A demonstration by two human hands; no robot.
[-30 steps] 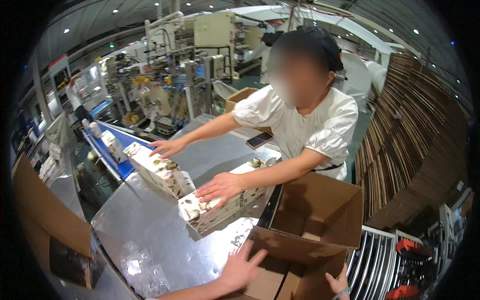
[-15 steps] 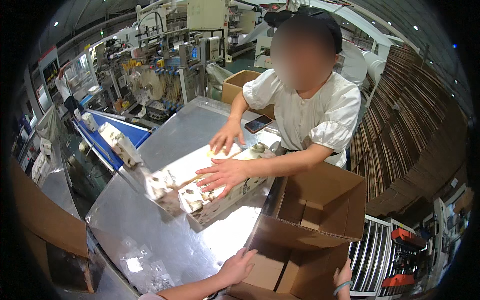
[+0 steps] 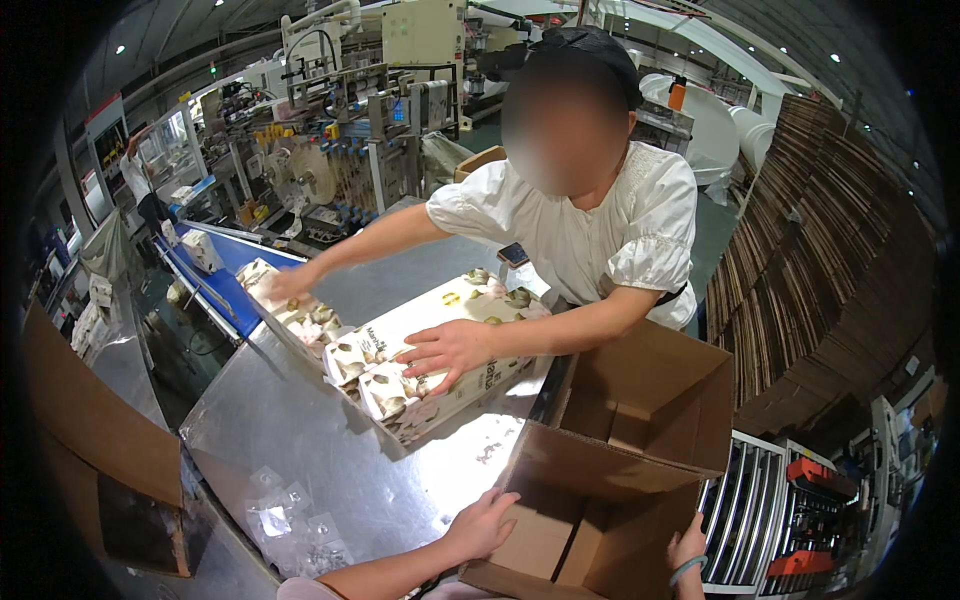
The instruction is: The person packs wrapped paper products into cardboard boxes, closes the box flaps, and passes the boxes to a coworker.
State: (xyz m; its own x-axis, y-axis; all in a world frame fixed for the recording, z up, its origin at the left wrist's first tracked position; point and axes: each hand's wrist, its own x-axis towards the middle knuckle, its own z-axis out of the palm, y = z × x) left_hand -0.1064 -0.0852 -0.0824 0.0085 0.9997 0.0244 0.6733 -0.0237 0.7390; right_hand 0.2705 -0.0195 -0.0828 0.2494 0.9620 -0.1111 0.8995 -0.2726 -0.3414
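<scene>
My left hand [image 3: 482,526] grips the left wall of an open cardboard box [image 3: 600,466], its fingers at the top edge. On the opposite side my right hand [image 3: 686,548] holds the same box by its right wall, partly hidden. Inside, the bottom flaps show a dark gap between them. Beyond it stands a second open cardboard box [image 3: 684,392]. Across the metal table, a co-worker's hand [image 3: 452,350] lies flat on cream floral packs [image 3: 425,308] set side by side. The co-worker's other hand [image 3: 292,284], blurred, rests on another floral pack [image 3: 305,325] at the belt's end.
A blue conveyor belt [image 3: 228,290] carries more packs from the far left. Clear plastic pieces [image 3: 285,525] lie on the metal table [image 3: 240,430]. A roller conveyor [image 3: 745,510] runs at the right, below stacked flat cardboard [image 3: 820,270]. A phone [image 3: 513,254] lies near the co-worker.
The co-worker's one arm has reached left to a pack at the belt, and the packs now sit closer together. My hands stay on the box.
</scene>
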